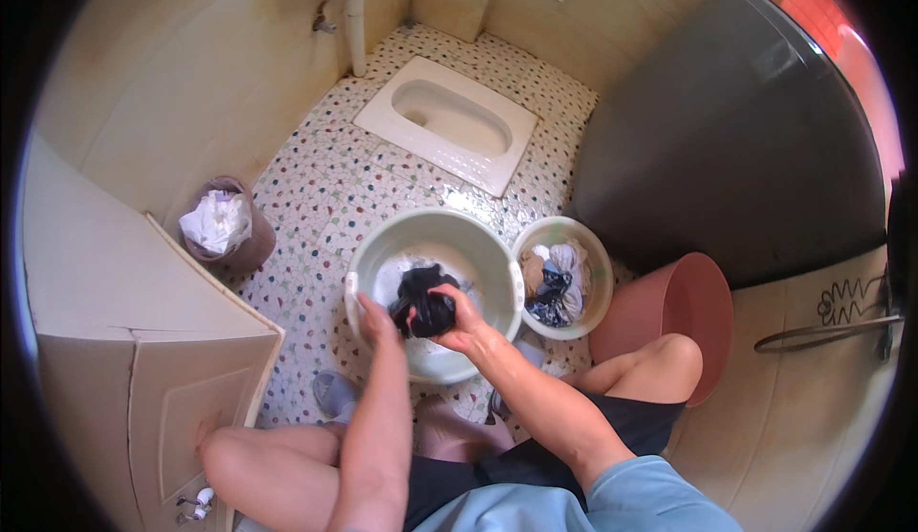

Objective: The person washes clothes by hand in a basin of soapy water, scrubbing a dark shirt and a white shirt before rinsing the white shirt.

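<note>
A wet black cloth (426, 295) is bunched between my hands over a large pale green plastic basin (430, 218). My right hand (460, 320) grips its right side, thumb on top. At its left edge is my left hand (378, 322), slightly blurred, with a fingertip showing among the folds. Sudsy water (387, 274) lies in the basin below. Touching the basin's right side is a smaller round tub (604, 281), which holds crumpled laundry (563, 285) in white, beige and dark blue.
A pink bucket (638, 310) lies tilted by my right knee. Beyond the basin, a squat toilet (459, 127) is set into the pebble-patterned floor. A lined waste bin (258, 238) and a cabinet (193, 388) stand left. A large dark grey appliance or panel (731, 138) rises right.
</note>
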`<state>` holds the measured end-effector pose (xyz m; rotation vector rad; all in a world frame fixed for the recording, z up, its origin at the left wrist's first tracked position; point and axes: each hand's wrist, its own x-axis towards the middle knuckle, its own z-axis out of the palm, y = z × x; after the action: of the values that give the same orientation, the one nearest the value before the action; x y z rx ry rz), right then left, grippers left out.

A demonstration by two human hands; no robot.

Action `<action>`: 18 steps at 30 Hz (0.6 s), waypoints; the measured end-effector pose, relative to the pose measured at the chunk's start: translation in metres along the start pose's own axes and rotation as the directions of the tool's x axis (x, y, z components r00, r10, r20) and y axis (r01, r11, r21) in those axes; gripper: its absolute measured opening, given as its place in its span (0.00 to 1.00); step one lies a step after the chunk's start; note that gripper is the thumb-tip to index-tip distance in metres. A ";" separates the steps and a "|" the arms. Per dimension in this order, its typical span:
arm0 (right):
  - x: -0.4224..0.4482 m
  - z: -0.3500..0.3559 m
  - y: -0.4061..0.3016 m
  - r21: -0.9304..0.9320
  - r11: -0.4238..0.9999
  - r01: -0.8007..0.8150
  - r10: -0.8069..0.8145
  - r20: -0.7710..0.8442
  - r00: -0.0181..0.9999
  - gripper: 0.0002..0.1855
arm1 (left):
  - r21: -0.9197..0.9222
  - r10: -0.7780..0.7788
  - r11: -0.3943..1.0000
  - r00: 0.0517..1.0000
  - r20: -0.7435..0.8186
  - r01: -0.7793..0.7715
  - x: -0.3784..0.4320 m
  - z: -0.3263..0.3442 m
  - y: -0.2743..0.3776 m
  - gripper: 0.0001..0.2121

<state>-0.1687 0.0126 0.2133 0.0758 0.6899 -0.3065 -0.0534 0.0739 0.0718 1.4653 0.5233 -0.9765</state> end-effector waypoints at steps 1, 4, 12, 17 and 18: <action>0.010 0.031 0.025 0.110 0.994 -0.006 0.004 0.022 1.000 0.18 | -0.097 -0.096 0.990 0.995 0.024 0.098 0.032 -0.042 -0.012 0.35; 0.001 0.033 0.022 0.396 0.917 -0.046 0.016 0.079 0.997 0.14 | -0.685 0.184 0.680 0.844 0.504 0.261 -0.040 0.017 -0.057 0.32; -0.033 0.050 0.033 0.462 0.840 0.283 -0.329 0.019 0.944 0.21 | -0.520 0.256 0.426 0.452 0.854 0.740 -0.102 0.051 0.012 0.29; -0.017 -0.015 0.005 -0.084 0.977 -0.198 0.204 0.060 0.977 0.23 | -0.104 -0.128 0.888 0.458 0.880 0.448 -0.038 0.040 0.040 0.20; -0.015 -0.007 0.002 -0.326 0.925 -0.194 0.139 -0.184 0.973 0.23 | -0.044 -0.210 0.915 0.564 0.799 0.402 -0.044 0.046 0.047 0.15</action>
<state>-0.1840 0.0192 0.2172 -0.1746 0.8805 -0.0127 -0.0513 0.0319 0.1390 0.6105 0.2133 -1.6643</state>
